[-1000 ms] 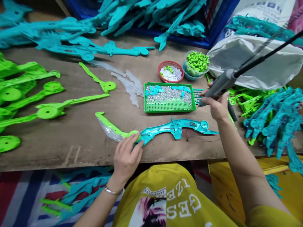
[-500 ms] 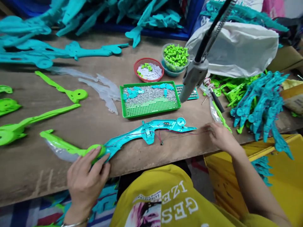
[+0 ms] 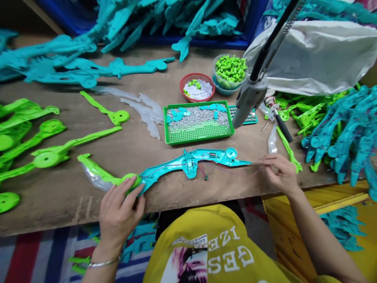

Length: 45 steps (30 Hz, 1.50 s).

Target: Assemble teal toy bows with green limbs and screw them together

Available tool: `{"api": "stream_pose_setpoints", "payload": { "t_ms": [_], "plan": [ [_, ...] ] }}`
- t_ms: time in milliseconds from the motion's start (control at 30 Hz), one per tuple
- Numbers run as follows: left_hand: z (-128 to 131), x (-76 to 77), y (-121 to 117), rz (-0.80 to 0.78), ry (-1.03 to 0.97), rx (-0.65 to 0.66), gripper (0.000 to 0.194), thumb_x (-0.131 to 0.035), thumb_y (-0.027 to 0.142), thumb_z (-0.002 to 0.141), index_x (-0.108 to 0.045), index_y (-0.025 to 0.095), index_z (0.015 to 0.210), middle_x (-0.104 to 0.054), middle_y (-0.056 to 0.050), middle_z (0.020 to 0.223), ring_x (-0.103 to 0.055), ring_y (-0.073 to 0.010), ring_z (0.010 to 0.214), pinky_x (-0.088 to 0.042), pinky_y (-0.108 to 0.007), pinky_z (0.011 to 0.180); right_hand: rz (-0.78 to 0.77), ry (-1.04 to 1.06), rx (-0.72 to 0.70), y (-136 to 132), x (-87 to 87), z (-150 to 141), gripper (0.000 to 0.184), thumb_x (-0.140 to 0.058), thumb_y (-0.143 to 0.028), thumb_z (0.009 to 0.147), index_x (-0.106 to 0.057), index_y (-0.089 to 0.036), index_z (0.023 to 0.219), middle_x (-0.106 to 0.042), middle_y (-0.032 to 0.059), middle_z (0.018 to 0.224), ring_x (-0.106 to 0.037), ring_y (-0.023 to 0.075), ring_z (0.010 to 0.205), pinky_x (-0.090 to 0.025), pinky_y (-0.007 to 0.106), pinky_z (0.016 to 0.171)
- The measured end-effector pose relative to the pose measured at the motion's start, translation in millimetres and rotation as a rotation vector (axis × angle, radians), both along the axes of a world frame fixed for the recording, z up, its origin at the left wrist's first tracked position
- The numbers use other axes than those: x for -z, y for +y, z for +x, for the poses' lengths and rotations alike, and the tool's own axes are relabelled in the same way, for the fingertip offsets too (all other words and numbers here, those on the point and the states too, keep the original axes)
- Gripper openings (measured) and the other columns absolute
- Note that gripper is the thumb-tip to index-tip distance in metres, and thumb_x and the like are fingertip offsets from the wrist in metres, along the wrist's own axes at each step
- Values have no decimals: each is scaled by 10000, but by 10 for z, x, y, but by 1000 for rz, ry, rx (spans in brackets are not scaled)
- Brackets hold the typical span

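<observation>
A bow-shaped teal plastic shell point(image 3: 165, 166) lies along the table's front edge, its inner side up, with thin dark red wires and a small connector point(image 3: 206, 177) hanging from its middle. At its left end a bright green limb point(image 3: 100, 169) with a clear plastic piece point(image 3: 96, 181) joins on. My left hand point(image 3: 120, 208) grips that joint, fingers over the round green end, thumb partly hidden. Just beyond the shell's right tip, my right hand point(image 3: 279, 173) pinches a thin wire point(image 3: 235, 173) between thumb and fingertips; the wire runs back slack toward the shell.
Behind the shell stands a green tray point(image 3: 200, 135) of small metal parts and teal pieces. A red basket point(image 3: 197, 74), a tub of green pieces point(image 3: 229, 70) and a hanging electric screwdriver point(image 3: 250, 98) are further back. Green parts point(image 3: 50, 157) lie left; teal shells point(image 3: 347, 133) pile right.
The view has swung left, so everything sits further right in the picture. My left hand stays on the joint. My right hand keeps the wire pinched, and the wire now sags more.
</observation>
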<state>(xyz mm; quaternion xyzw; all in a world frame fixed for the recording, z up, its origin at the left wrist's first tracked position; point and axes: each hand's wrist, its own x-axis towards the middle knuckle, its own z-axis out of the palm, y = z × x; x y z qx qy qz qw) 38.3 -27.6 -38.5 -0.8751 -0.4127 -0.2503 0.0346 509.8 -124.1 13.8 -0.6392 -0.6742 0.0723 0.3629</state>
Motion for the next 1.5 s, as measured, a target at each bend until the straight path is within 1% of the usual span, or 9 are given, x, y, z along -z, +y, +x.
{"api": "stream_pose_setpoints", "payload": {
  "t_ms": [233,333,400,467,667,867,1100,1300,1500],
  "plan": [
    [215,-160,-42,-2,-97,56,945,-795,121,756,-331,299,1560,-448,-89,1561,-470,-348,1403,-411,-580,1165,-719,217,-255,-118,-277,-57,141,-666,-286,871,-765,-243,962,-790,16,921,-743,183,847,-568,291,785],
    [484,-228,6,-7,-147,145,907,-764,105,769,-346,308,1548,-479,-86,1536,-483,-335,1390,-417,-571,1156,-610,168,79,-42,-268,73,217,-639,-402,883,-759,-227,933,-781,44,871,-730,212,793,-565,334,768],
    [715,-281,61,-27,-162,196,868,-733,119,791,-340,300,1544,-501,-100,1512,-474,-335,1394,-407,-570,1154,-426,27,427,85,-149,230,288,-594,-438,895,-726,-195,974,-755,79,850,-697,227,728,-552,377,749],
    [940,-331,126,-77,-146,243,816,-701,173,822,-328,288,1538,-524,-112,1483,-457,-340,1404,-382,-580,1157,-339,-129,599,227,29,400,404,-625,-490,857,-671,-158,1082,-725,134,967,-679,261,800,-538,421,789],
    [1248,-367,269,-238,22,285,746,-620,357,907,-273,208,1551,-451,-171,1533,-352,-363,1467,-277,-591,1189,-442,-213,615,335,382,620,543,-646,-511,831,-566,-123,1202,-673,147,979,-648,315,965,-510,459,880],
    [1284,-179,329,-245,34,261,690,-589,369,939,-304,174,1537,-488,-191,1495,-438,-370,1402,-320,-575,1157,-453,-294,558,115,217,540,371,-540,-379,890,-633,-156,1171,-689,120,991,-656,270,913,-520,394,826],
    [1259,-82,343,-240,5,268,688,-581,352,944,-292,175,1542,-550,-196,1421,-515,-363,1328,-410,-534,1087,-659,-612,849,-60,115,570,349,-464,-159,845,-640,-55,1129,-686,265,988,-681,357,845,-504,438,700],
    [1151,-128,318,-253,-5,279,676,-584,353,938,-315,182,1534,-553,-199,1420,-532,-374,1308,-435,-532,1048,-518,-219,914,-137,-50,800,479,-618,-283,723,-648,-156,1184,-714,142,922,-679,301,835,-530,439,765],
    [1103,-146,294,-305,-31,283,704,-600,405,927,-318,189,1534,-529,-191,1450,-494,-373,1355,-382,-563,1118,-302,803,411,-20,-377,694,447,-635,-299,671,-637,-221,1111,-651,22,855,-682,210,808,-557,374,745]
  ]
}}
